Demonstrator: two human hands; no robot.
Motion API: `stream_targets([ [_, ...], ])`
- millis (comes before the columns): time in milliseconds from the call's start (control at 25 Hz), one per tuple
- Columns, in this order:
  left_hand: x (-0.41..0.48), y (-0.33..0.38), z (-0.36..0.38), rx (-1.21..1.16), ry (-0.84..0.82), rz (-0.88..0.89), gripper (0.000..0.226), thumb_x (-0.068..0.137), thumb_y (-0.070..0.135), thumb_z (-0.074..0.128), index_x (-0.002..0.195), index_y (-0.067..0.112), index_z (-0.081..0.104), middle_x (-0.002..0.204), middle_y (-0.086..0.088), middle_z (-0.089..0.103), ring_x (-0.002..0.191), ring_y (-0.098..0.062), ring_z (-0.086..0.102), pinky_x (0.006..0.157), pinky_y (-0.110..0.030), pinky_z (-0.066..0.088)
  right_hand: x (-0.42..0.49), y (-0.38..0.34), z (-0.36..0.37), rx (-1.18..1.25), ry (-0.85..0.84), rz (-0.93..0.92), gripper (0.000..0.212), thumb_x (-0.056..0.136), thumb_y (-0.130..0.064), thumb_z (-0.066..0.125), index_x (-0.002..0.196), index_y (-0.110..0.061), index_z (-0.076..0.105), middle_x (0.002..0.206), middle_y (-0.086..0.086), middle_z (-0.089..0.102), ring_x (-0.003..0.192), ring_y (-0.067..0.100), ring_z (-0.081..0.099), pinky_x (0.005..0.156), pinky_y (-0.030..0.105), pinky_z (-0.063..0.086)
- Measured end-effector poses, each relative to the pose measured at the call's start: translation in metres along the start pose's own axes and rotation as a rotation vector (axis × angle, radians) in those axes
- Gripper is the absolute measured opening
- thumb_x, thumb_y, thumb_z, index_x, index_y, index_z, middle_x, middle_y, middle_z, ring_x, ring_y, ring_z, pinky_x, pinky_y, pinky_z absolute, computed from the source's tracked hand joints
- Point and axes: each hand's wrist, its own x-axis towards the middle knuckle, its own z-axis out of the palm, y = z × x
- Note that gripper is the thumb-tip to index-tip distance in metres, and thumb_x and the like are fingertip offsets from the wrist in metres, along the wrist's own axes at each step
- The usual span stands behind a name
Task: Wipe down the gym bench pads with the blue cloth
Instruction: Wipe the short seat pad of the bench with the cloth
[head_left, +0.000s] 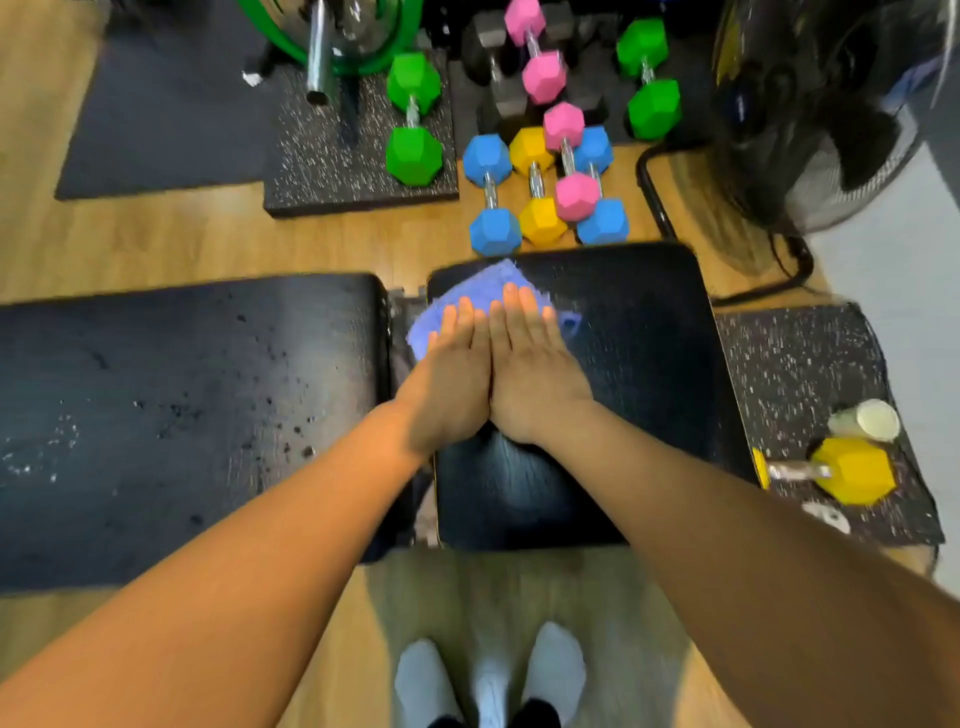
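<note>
The blue cloth (483, 288) lies flat on the far left part of the black seat pad (644, 343). My left hand (449, 374) and my right hand (530, 374) press on the cloth side by side, palms down, fingers straight and touching each other. Most of the cloth is under the hands; its far and left edges show. The long black back pad (182, 415) lies to the left, across a narrow gap, with dark specks and pale smears on it.
Coloured dumbbells (545, 192) lie on the wooden floor just beyond the seat pad. A black fan (810, 119) stands at the back right. On a speckled mat (800, 364) to the right sit a yellow dumbbell (852, 470) and a pale bottle (867, 421).
</note>
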Motion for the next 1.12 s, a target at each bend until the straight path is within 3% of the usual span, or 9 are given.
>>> stream_targets([
  [120, -0.035, 0.033, 0.011, -0.009, 0.029, 0.078, 0.064, 0.09, 0.019, 0.027, 0.148, -0.003, 0.012, 0.156, -0.023, 0.012, 0.145, -0.039, 0.007, 0.119, -0.049, 0.012, -0.057, 0.007, 0.021, 0.104, 0.078, 0.056, 0.069, 0.086, -0.023, 0.016, 0.15, 0.002, 0.005, 0.157, 0.023, -0.006, 0.146, 0.034, -0.008, 0.119, 0.047, -0.003],
  [240, -0.056, 0.088, 0.023, -0.047, -0.024, 0.175, 0.071, 0.079, 0.025, 0.022, 0.143, -0.003, 0.033, 0.148, -0.027, 0.033, 0.14, -0.042, 0.026, 0.112, -0.052, 0.028, -0.129, 0.034, 0.039, 0.193, 0.142, 0.167, 0.072, 0.081, -0.027, 0.034, 0.147, 0.001, 0.025, 0.156, 0.021, 0.014, 0.146, 0.033, 0.009, 0.118, 0.049, 0.011],
  [400, -0.002, 0.123, 0.011, 0.08, -0.095, 0.214, 0.067, 0.09, 0.022, 0.021, 0.149, 0.001, -0.001, 0.156, -0.026, -0.005, 0.145, -0.042, -0.009, 0.118, -0.054, 0.002, -0.111, 0.083, 0.034, 0.038, 0.115, 0.252, 0.076, 0.081, -0.027, 0.03, 0.149, 0.002, 0.012, 0.157, 0.024, 0.003, 0.146, 0.035, -0.001, 0.119, 0.05, 0.005],
  [520, 0.076, 0.108, -0.024, 0.096, -0.082, 0.229, 0.073, 0.093, 0.028, 0.035, 0.15, 0.007, -0.004, 0.158, -0.02, -0.007, 0.146, -0.036, -0.009, 0.117, -0.05, 0.001, -0.041, 0.119, 0.002, -0.015, 0.032, 0.333, 0.076, 0.085, -0.028, 0.029, 0.15, -0.002, 0.001, 0.158, 0.02, -0.006, 0.147, 0.031, -0.009, 0.117, 0.055, -0.002],
  [680, 0.134, 0.115, -0.056, 0.036, -0.183, 0.136, 0.075, 0.094, 0.028, 0.043, 0.151, 0.013, -0.003, 0.16, -0.012, -0.008, 0.147, -0.033, -0.005, 0.118, -0.05, 0.006, 0.01, 0.157, -0.031, 0.197, -0.105, 0.418, 0.081, 0.09, -0.027, 0.047, 0.151, -0.01, -0.003, 0.159, 0.009, -0.014, 0.147, 0.021, -0.011, 0.116, 0.056, 0.0],
  [800, 0.1, 0.127, -0.031, 0.008, -0.053, 0.183, 0.064, 0.097, 0.031, 0.033, 0.152, 0.02, 0.0, 0.161, -0.008, -0.001, 0.147, -0.033, -0.001, 0.116, -0.052, 0.008, -0.026, 0.147, -0.01, 0.146, -0.001, 0.394, 0.068, 0.093, -0.026, 0.033, 0.151, -0.005, 0.004, 0.16, 0.015, -0.007, 0.148, 0.024, -0.006, 0.117, 0.054, 0.004],
  [920, 0.043, 0.14, 0.004, -0.002, 0.022, 0.204, 0.059, 0.099, 0.033, 0.026, 0.152, 0.018, 0.004, 0.161, -0.005, 0.002, 0.148, -0.028, -0.001, 0.119, -0.047, 0.004, -0.087, 0.123, 0.02, 0.097, 0.153, 0.379, 0.066, 0.089, -0.03, 0.016, 0.146, 0.004, 0.023, 0.155, 0.024, 0.016, 0.145, 0.033, 0.016, 0.113, 0.057, 0.016],
  [1040, -0.001, 0.146, 0.026, -0.024, 0.066, 0.217, 0.06, 0.097, 0.034, 0.025, 0.152, 0.017, 0.011, 0.16, -0.003, 0.009, 0.148, -0.025, 0.003, 0.12, -0.044, 0.003, -0.125, 0.105, 0.038, 0.031, 0.23, 0.355, 0.065, 0.087, -0.029, 0.021, 0.14, 0.007, 0.036, 0.15, 0.027, 0.029, 0.14, 0.038, 0.029, 0.11, 0.059, 0.023],
  [1120, -0.027, 0.144, 0.038, -0.02, 0.129, 0.212, 0.059, 0.092, 0.034, 0.028, 0.148, 0.016, 0.028, 0.156, -0.003, 0.027, 0.145, -0.025, 0.021, 0.118, -0.044, 0.013, -0.141, 0.088, 0.047, 0.037, 0.237, 0.345, 0.063, 0.087, -0.026, 0.025, 0.139, 0.008, 0.037, 0.148, 0.029, 0.031, 0.139, 0.04, 0.03, 0.112, 0.059, 0.022],
])
